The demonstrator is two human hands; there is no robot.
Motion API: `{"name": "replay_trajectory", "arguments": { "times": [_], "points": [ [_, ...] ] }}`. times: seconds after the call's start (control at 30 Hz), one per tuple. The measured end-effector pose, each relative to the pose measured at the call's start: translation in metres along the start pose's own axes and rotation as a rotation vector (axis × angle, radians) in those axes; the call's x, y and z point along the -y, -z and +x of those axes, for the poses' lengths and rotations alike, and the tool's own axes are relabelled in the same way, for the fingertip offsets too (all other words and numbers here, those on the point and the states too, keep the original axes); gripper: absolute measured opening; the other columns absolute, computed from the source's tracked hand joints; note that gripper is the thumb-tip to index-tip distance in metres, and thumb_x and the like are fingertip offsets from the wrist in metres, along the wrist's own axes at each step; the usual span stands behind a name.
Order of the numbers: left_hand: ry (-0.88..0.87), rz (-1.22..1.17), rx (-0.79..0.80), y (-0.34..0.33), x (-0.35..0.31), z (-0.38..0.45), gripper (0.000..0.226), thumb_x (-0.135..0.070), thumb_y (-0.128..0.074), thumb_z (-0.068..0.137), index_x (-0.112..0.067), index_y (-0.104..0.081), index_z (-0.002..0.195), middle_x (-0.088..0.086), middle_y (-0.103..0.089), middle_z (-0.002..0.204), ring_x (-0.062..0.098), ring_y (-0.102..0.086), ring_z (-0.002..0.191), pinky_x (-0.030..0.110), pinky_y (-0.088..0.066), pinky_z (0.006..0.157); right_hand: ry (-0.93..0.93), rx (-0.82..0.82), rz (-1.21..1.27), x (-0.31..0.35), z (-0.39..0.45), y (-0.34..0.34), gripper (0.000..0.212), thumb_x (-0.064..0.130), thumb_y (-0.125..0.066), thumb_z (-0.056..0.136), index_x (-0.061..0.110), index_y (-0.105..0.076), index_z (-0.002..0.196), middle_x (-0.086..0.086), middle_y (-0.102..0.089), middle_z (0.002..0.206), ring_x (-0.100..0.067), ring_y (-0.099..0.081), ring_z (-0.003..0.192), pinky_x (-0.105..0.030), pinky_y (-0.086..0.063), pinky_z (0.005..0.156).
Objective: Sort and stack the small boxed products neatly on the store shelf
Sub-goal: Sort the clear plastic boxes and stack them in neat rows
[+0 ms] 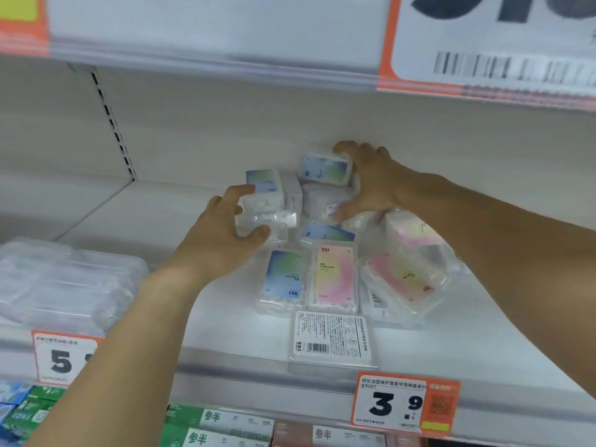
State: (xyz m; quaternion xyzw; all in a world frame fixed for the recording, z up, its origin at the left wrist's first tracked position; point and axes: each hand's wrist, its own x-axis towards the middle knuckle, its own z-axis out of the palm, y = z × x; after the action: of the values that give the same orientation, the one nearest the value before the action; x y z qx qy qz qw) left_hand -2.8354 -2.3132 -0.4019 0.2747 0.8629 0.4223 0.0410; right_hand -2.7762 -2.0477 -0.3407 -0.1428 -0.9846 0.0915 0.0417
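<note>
Both hands in the box pile on the white shelf (161,240).
Left hand (222,233) grips a clear box stack (267,217); right hand (371,179) clasps a blue-green box (324,169) atop the rear heap. Loose pink box (335,275) and barcode-side box (330,338) lie flat near front edge, above the 3.9 price tag (404,403).

I am looking down at a white shelf (206,317) where small clear boxes are lying in a loose heap. My left hand (222,233) is gripping a short stack of clear boxes (266,217), thumb on the near side, fingers curled over the far side. My right hand (371,182) is holding a blue-green box (324,169) at the far end of the heap, fingers over its top. Nearer, a blue box (283,279) and a pink box (335,275) are lying flat, side by side. To their right, pink boxes (406,279) are leaning tilted. One box (330,338) is lying label-back up at the near edge, just beyond an orange price tag (406,401). Clear packs (64,282) are sitting on the left.
</note>
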Motion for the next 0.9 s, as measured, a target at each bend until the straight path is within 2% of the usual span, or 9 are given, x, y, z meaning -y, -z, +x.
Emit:
{"name": "replay_trajectory", "arguments": {
  "times": [0.1,0.2,0.27,0.33,0.4,0.57,0.7,0.8,0.9],
  "points": [
    [0.056,-0.010,-0.038,0.008,0.004,0.002,0.046,-0.041,-0.063,0.089,-0.037,-0.042,0.130,-0.004,-0.054,0.115,0.011,-0.059,0.087,0.027,-0.045,0.066,0.096,-0.015,0.066,-0.001,-0.012,-0.004,0.092,0.041,-0.090,0.062,0.035,-0.035,0.135,-0.005,-0.053,0.117,-0.027,-0.040,0.113,-0.041,-0.044,0.090],
    [0.170,0.019,-0.074,0.010,0.009,0.002,0.043,-0.047,-0.060,0.088,-0.025,-0.046,0.123,0.003,-0.062,0.110,0.021,-0.061,0.091,0.032,-0.046,0.074,0.243,-0.050,-0.020,-0.009,-0.026,-0.022,0.067,0.038,-0.083,0.070,0.025,-0.049,0.126,-0.002,-0.059,0.111,-0.025,-0.044,0.110,-0.042,-0.042,0.094],
    [0.212,0.044,-0.070,0.007,0.010,0.002,0.053,-0.051,-0.059,0.088,-0.021,-0.041,0.129,0.008,-0.061,0.115,0.023,-0.059,0.094,0.033,-0.043,0.074,0.268,-0.166,0.088,-0.010,-0.032,-0.026,0.060,0.036,-0.082,0.071,0.023,-0.049,0.119,0.001,-0.057,0.109,-0.020,-0.049,0.103,-0.044,-0.047,0.089],
    [0.207,0.035,-0.069,0.005,0.007,0.001,0.063,-0.050,-0.057,0.090,-0.025,-0.031,0.141,0.010,-0.051,0.128,0.022,-0.054,0.093,0.031,-0.039,0.077,0.211,-0.229,0.132,-0.004,-0.031,-0.023,0.070,0.041,-0.083,0.067,0.027,-0.043,0.123,0.001,-0.051,0.116,-0.018,-0.049,0.104,-0.044,-0.049,0.089],
    [0.183,0.035,-0.052,0.006,0.004,-0.001,0.065,-0.047,-0.055,0.092,-0.036,-0.024,0.147,0.010,-0.043,0.132,0.020,-0.050,0.091,0.029,-0.037,0.080,0.142,-0.149,-0.002,0.006,-0.021,-0.017,0.094,0.055,-0.083,0.060,0.034,-0.032,0.137,-0.001,-0.047,0.127,-0.022,-0.046,0.117,-0.045,-0.040,0.099],
    [0.183,0.003,-0.009,0.006,0.005,-0.004,0.056,-0.048,-0.054,0.092,-0.045,-0.034,0.144,0.003,-0.035,0.138,0.019,-0.052,0.095,0.027,-0.040,0.086,0.054,0.070,-0.224,0.025,0.019,-0.005,0.130,0.075,-0.082,0.042,0.038,-0.019,0.149,-0.003,-0.046,0.140,-0.026,-0.039,0.131,-0.045,-0.026,0.104],
    [0.174,-0.034,-0.005,0.008,0.006,-0.003,0.055,-0.049,-0.056,0.090,-0.047,-0.036,0.142,-0.002,-0.035,0.135,0.010,-0.053,0.089,0.028,-0.043,0.084,0.033,0.197,-0.206,0.030,0.034,0.003,0.126,0.063,-0.088,0.045,0.041,-0.019,0.148,-0.002,-0.040,0.143,-0.034,-0.036,0.127,-0.041,-0.030,0.092],
    [0.165,-0.029,0.001,0.010,0.008,-0.001,0.053,-0.050,-0.057,0.090,-0.048,-0.037,0.139,-0.004,-0.035,0.130,0.006,-0.053,0.084,0.027,-0.042,0.080,0.038,0.206,-0.177,0.027,0.037,0.001,0.121,0.062,-0.088,0.041,0.046,-0.022,0.141,0.003,-0.046,0.141,-0.034,-0.040,0.120,-0.044,-0.035,0.101],
    [0.156,-0.043,0.001,0.009,0.009,-0.002,0.047,-0.047,-0.058,0.091,-0.049,-0.040,0.134,-0.005,-0.035,0.129,0.003,-0.053,0.084,0.026,-0.042,0.079,0.048,0.200,-0.101,0.025,0.034,-0.004,0.117,0.061,-0.089,0.037,0.051,-0.026,0.135,0.007,-0.052,0.135,-0.031,-0.041,0.115,-0.050,-0.040,0.100]
  ]
}}
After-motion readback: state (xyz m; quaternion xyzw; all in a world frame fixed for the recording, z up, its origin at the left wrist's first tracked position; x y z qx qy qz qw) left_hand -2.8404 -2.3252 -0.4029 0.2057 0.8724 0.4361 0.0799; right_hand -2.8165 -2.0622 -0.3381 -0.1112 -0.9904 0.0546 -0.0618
